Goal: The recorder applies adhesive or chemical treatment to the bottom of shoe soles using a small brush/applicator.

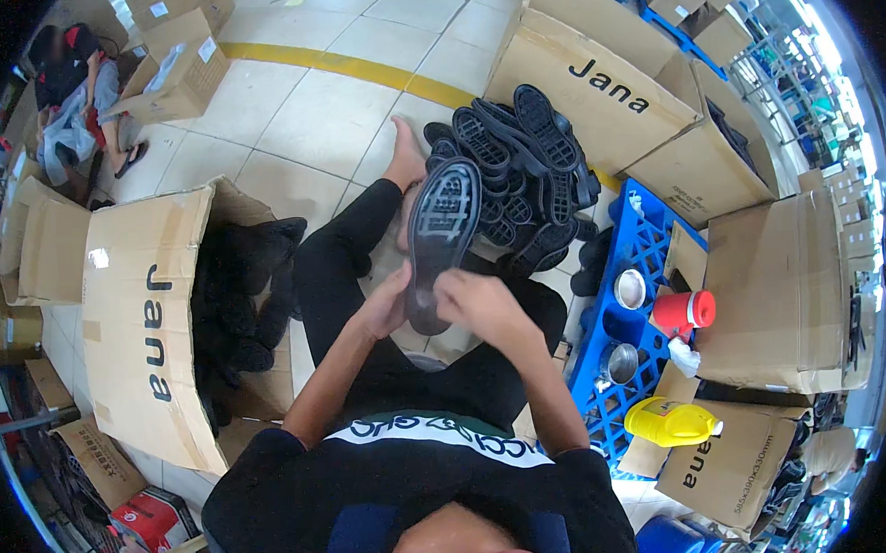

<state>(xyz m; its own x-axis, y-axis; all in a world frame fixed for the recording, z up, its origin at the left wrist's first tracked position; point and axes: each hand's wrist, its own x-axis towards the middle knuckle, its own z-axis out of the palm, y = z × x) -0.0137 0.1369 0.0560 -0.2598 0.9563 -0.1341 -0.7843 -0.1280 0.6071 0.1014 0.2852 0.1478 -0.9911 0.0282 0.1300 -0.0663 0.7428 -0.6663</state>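
A dark shoe sole [443,201] stands tilted up in front of me, its treaded face with a pale pattern turned my way. Along its left edge, near the lower end, my left hand [388,301] is closed on it. My right hand [476,303] is curled with its fingertips against the sole's lower right side; whatever they may hold is hidden. Just beyond the sole lies a pile of black shoe soles [537,161], heaped on the tiled floor between my leg and a large carton.
An open carton [150,322] of black items lies at left. At right, a blue plastic pallet [626,232] bears a metal cup [620,363], a red-lidded container [683,311] and a yellow jug [671,421]. Large cartons [593,83] stand behind. Another person [72,81] sits far left.
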